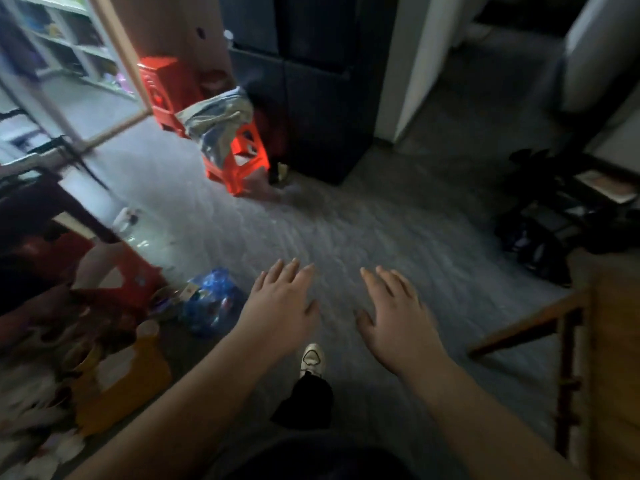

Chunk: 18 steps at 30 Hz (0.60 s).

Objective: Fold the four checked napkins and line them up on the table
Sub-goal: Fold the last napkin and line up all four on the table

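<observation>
Left hand [282, 301] and right hand [398, 313]: each grip released, fingers extended, held over the grey floor [398, 230]; frame blurred.

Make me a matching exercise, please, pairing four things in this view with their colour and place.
Things:
1. stool
2. plastic bag
3. shoe
4. wooden frame

Descriptions:
A. blue, on the floor at the left
B. brown, at the right edge
C. red-orange, with a cloth draped over it
D. white, low in the middle of the view

Pairs: 1-C, 2-A, 3-D, 4-B
</observation>
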Each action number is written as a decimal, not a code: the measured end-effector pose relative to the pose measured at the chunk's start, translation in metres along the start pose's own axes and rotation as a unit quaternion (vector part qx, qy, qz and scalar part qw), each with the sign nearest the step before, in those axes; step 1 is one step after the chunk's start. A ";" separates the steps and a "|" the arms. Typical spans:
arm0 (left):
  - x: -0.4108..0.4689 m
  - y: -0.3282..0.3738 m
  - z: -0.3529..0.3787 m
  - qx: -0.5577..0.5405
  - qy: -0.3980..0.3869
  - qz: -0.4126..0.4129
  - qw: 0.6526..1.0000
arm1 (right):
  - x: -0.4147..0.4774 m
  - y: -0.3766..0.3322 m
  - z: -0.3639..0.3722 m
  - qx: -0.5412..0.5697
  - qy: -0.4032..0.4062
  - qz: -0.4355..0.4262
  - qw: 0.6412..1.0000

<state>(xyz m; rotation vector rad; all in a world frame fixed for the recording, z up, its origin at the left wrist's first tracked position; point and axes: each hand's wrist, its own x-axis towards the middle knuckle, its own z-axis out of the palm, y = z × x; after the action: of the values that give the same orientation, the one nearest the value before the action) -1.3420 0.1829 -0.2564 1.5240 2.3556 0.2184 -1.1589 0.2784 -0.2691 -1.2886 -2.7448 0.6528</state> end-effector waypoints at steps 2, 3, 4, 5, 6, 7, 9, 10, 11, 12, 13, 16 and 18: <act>0.059 0.007 -0.001 0.003 -0.003 0.040 0.999 | 0.038 0.020 -0.015 0.002 0.026 0.032 0.999; 0.089 0.013 -0.005 0.010 -0.005 0.062 0.998 | 0.057 0.030 -0.026 -0.001 0.033 0.052 0.998; 0.120 0.020 -0.011 0.015 -0.009 0.085 0.996 | 0.076 0.040 -0.037 -0.004 0.039 0.075 0.996; 0.148 0.028 -0.018 0.020 -0.015 0.110 0.994 | 0.092 0.050 -0.051 -0.005 0.046 0.100 0.994; 0.175 0.037 -0.025 0.025 -0.017 0.135 0.990 | 0.107 0.059 -0.063 -0.004 0.055 0.124 0.991; 0.202 0.047 -0.032 0.028 -0.015 0.160 0.987 | 0.121 0.068 -0.075 0.000 0.064 0.147 0.987; 0.253 0.069 -0.043 0.036 -0.015 0.206 0.978 | 0.147 0.085 -0.095 0.007 0.078 0.188 0.979; 0.276 0.080 -0.045 0.037 -0.019 0.224 0.974 | 0.159 0.094 -0.104 0.008 0.085 0.206 0.975; 0.295 0.092 -0.047 0.038 -0.025 0.237 0.970 | 0.168 0.102 -0.111 0.010 0.091 0.227 0.970; 0.313 0.104 -0.048 0.035 -0.032 0.248 0.968 | 0.175 0.110 -0.118 0.017 0.098 0.249 0.963; 0.329 0.115 -0.049 0.030 -0.039 0.260 0.964 | 0.181 0.118 -0.123 0.025 0.106 0.268 0.957; 0.373 0.143 -0.051 0.024 -0.065 0.292 0.954 | 0.199 0.147 -0.139 0.051 0.123 0.306 0.943; 0.404 0.157 -0.050 0.037 -0.079 0.298 0.951 | 0.217 0.171 -0.147 0.065 0.127 0.326 0.935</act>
<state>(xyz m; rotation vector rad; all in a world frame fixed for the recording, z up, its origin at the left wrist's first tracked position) -1.3770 0.6177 -0.2380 2.1686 1.7426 0.1381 -1.1456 0.5891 -0.2325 -2.0876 -2.0078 0.6188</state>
